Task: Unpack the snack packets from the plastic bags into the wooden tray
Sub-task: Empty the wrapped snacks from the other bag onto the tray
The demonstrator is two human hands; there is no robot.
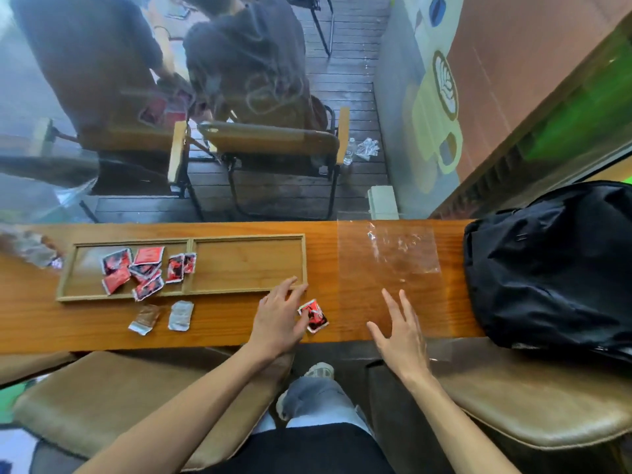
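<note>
The left hand point(278, 314) covers part of the red packet point(314, 316), so u can't tell if the fingers hold it or just touch it. Print on the packets in the wooden tray point(246, 236) is too small to read, & they overlap, so the count isn't sure. At the far left a crinkly plastic bag point(29, 246) is blurry & cut off by the pic's edge. The black backpack point(554, 265) runs off the right edge. Ppl behind the glass are hazy w/ reflections. The clear plastic bag point(398, 251) on the counter point(222, 323) is hard to see at its edges.
</note>
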